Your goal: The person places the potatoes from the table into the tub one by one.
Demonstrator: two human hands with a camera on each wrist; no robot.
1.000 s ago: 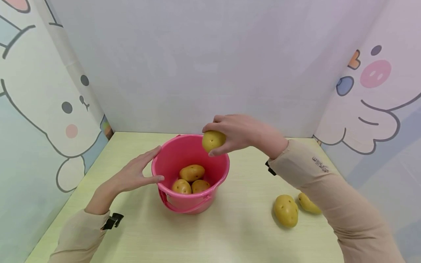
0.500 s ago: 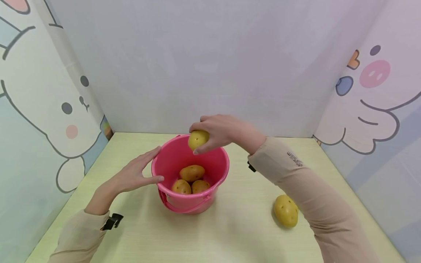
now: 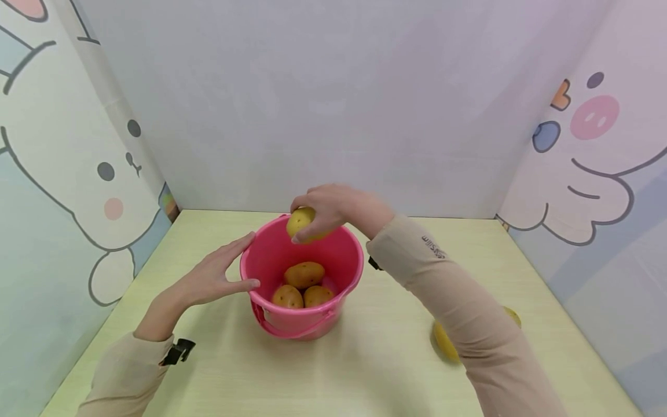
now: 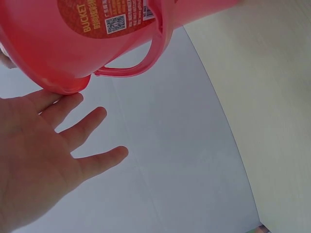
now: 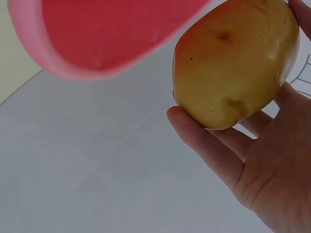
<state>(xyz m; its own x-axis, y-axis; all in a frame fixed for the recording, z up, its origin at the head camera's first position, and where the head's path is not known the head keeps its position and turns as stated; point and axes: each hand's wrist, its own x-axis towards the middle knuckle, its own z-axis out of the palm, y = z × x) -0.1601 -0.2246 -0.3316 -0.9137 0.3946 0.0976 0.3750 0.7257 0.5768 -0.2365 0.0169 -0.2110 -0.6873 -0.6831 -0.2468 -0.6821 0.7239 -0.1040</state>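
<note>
A pink bucket stands on the table, its mouth tilted toward the head camera. Three yellow potatoes lie at its bottom. My left hand is spread at the bucket's left side, straight fingertips touching the rim and the thumb reaching over it. Above the far part of the opening, my right hand grips another potato between thumb and fingers. In the right wrist view, this potato shows beside the bucket's rim.
Two more potatoes, one nearer and one farther right, lie on the table, both partly hidden by my right sleeve. The bucket's handle hangs at its front. Walls with cartoon animals enclose the table.
My right hand has moved left with its potato, from the bucket's right rim to over its opening. The left hand and the bucket have stayed still.
</note>
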